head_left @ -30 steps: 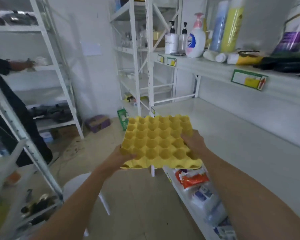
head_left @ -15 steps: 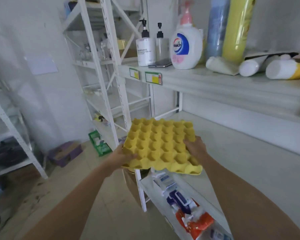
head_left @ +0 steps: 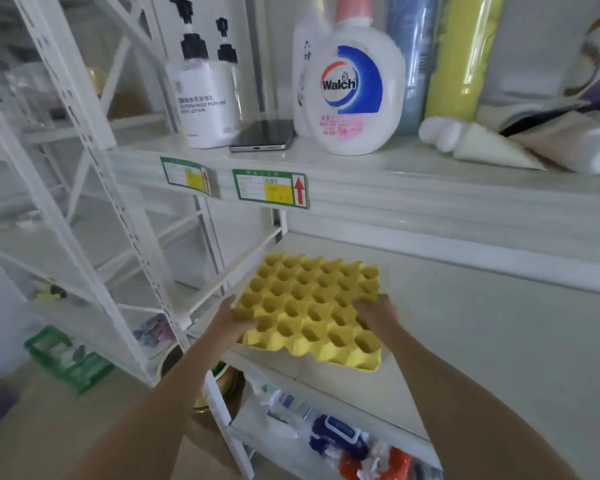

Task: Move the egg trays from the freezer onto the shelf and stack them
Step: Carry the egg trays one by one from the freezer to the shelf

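Left hand [head_left: 230, 321] and right hand [head_left: 378, 315] gripping the yellow tray [head_left: 310, 306] by its two sides. Tray straight ahead, low over the shelf [head_left: 482, 327], near edge hanging off. Both hands equally close.

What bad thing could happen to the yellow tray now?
The tray sits near the front corner of the shelf, with its near edge close to the lip, so it might tip off if let go too early. The left hand is next to the white post, so fingers could bump it while sliding the tray in. The right hand holds the other side.
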